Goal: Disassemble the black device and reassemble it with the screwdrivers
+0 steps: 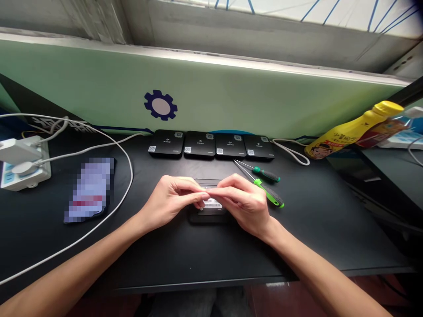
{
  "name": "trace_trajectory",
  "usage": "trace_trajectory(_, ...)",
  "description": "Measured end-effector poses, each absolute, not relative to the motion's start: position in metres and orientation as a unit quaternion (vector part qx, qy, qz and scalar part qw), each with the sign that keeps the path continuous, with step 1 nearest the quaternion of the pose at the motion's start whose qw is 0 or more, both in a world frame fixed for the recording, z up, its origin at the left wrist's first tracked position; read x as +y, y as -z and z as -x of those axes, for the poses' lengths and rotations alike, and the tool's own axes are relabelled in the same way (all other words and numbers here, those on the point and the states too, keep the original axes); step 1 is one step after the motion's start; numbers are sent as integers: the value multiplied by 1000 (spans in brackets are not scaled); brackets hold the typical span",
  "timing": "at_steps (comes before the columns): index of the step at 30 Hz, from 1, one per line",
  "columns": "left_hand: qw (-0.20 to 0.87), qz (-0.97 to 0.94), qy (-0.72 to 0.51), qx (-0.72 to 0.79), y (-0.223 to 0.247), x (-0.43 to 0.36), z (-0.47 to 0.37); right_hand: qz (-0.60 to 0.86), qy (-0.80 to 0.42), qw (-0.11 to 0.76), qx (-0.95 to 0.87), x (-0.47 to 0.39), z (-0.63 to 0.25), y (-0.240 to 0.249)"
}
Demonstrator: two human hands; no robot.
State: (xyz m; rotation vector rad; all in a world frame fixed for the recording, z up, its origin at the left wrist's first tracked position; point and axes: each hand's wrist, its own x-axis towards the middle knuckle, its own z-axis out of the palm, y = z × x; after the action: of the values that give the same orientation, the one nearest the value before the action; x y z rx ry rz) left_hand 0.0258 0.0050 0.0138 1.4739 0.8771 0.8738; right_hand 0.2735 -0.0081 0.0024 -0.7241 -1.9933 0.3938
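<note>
A black device (211, 218) with a white printed label lies flat on the black desk, partly hidden beneath my hands. Over its left side is my left hand (170, 200), thumb and index finger pinched together. My right hand (243, 202) comes from the other side, its fingers also closed, and the fingertips of both hands meet above the label. Whatever lies between the fingertips is too small or hidden to make out. Two screwdrivers, a larger green one (270, 193) and a smaller green one (267, 173), lie just beyond my right hand.
Several black boxes (198, 144) stand in a row along the green partition (231, 97). At left are a phone (90, 189), a power strip (36, 174) and a looping white cable (132, 169). A yellow bottle (353, 130) leans at the right, near the desk's back edge.
</note>
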Motion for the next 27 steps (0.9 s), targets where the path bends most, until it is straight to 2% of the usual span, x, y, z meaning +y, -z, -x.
trace_trajectory(6, 315, -754, -396, 419, -11, 16, -15, 354, -167, 484, -783, -4, -279, -2)
trace_trajectory(9, 245, -803, -364, 404, -2, 19, -13, 357, -191, 476, -781, -4, -282, -2)
trace_trajectory(18, 198, -801, -388, 411, 4, 17, -11, 433, -395, 453, -672, -1, -281, 2)
trace_trajectory(22, 219, -789, -381, 430, 2, 18, -10, 433, -434, 446, -652, -3, -282, -1)
trace_trajectory(27, 241, -764, -400, 445, -5, 17, -11, 403, -476, 393, -676, -6, -280, -7)
